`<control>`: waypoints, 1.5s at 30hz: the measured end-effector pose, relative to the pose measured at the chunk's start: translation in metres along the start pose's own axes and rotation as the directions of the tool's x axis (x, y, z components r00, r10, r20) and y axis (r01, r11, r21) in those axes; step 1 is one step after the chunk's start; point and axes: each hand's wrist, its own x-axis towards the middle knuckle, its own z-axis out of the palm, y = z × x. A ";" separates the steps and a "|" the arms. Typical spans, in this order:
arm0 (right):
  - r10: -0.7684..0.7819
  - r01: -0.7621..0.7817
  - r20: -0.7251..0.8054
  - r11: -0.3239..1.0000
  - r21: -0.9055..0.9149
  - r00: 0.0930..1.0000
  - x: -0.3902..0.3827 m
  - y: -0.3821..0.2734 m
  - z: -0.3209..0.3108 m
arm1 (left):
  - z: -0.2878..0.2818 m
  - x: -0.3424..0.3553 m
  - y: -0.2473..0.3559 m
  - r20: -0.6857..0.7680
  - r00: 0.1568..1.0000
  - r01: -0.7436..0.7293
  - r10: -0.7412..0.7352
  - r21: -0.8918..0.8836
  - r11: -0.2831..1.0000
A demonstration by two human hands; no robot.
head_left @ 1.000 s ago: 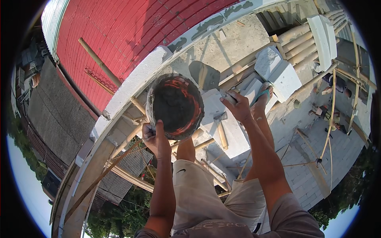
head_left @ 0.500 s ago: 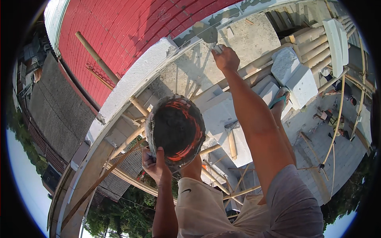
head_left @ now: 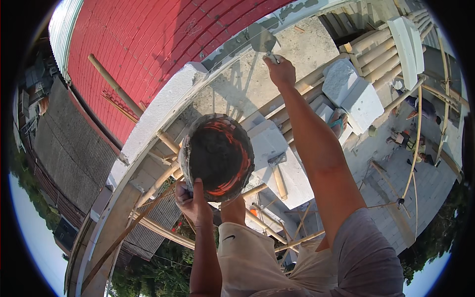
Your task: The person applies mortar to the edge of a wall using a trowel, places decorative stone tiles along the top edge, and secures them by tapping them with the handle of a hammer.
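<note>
My left hand (head_left: 196,204) grips the lower rim of a round, mortar-crusted bucket (head_left: 244,157), its thumb over the edge. Dark grey wet mortar (head_left: 213,156) lies inside, and orange shows through on the inner wall. My right arm is stretched forward, the right hand (head_left: 282,73) closed round the handle of a trowel (head_left: 263,40). The trowel's grey blade is over the wall top, beside a strip of grey mortar (head_left: 225,53) along the red brick wall (head_left: 148,44). Left of that strip sits a white block (head_left: 168,96).
White blocks (head_left: 352,94) rest on bamboo poles (head_left: 381,57) to the right, near my sandalled foot (head_left: 338,123). A wooden-handled hammer (head_left: 279,179) lies on another block. Scaffold poles (head_left: 163,180) cross below me. Other people (head_left: 411,143) are far down on the right.
The trowel has swung slightly, its blade now turned more toward the camera. The view has shifted a little, and the bucket stays in my left hand.
</note>
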 end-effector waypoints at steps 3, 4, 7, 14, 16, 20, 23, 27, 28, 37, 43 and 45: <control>0.112 -0.340 0.400 0.751 0.565 0.910 -0.043 0.023 -0.031 | -0.001 0.002 0.000 0.017 0.999 -0.029 0.030 -0.016 0.999; 0.104 -0.426 0.473 0.633 0.647 0.875 -0.066 0.027 -0.045 | 0.002 0.007 0.000 0.023 0.999 -0.041 0.042 -0.038 0.998; -0.078 -0.256 0.489 0.774 0.579 0.869 -0.110 0.079 -0.094 | 0.026 0.008 0.007 0.072 0.995 -0.066 0.067 -0.020 0.998; -0.549 0.532 0.281 0.835 0.140 0.787 -0.166 0.107 -0.173 | 0.091 0.006 0.039 0.237 0.967 -0.095 0.093 -0.003 0.995; -0.480 0.523 0.343 0.852 -0.040 0.808 -0.178 0.089 -0.179 | 0.103 0.002 0.035 0.307 0.947 -0.131 0.089 0.120 0.984; -0.342 0.400 0.342 0.909 -0.115 0.875 -0.193 0.056 -0.148 | 0.118 -0.017 0.054 0.387 0.900 -0.301 0.202 0.215 0.929; -0.284 0.288 0.475 0.955 0.066 0.833 -0.183 0.047 -0.138 | 0.116 -0.015 0.054 0.418 0.875 -0.353 0.242 0.213 0.911; -0.353 0.113 0.435 0.866 0.488 0.829 -0.178 0.094 -0.130 | 0.110 -0.004 0.059 0.337 0.919 -0.266 0.202 0.155 0.952; -0.360 0.117 0.432 0.861 0.494 0.827 -0.179 0.096 -0.135 | 0.107 0.002 0.059 0.333 0.919 -0.273 0.210 0.156 0.949; -0.094 -0.224 0.347 0.604 0.765 0.933 -0.127 0.104 -0.107 | 0.080 0.001 0.018 0.073 0.994 -0.075 0.083 -0.108 0.991; 0.119 -0.340 0.320 0.394 0.854 0.940 0.002 0.078 -0.049 | 0.037 -0.020 -0.008 -0.034 0.999 -0.013 0.011 -0.067 0.998; 0.124 -0.337 0.314 0.334 0.880 0.941 0.056 0.075 -0.029 | 0.034 -0.027 -0.015 -0.063 0.998 0.004 -0.007 -0.049 0.999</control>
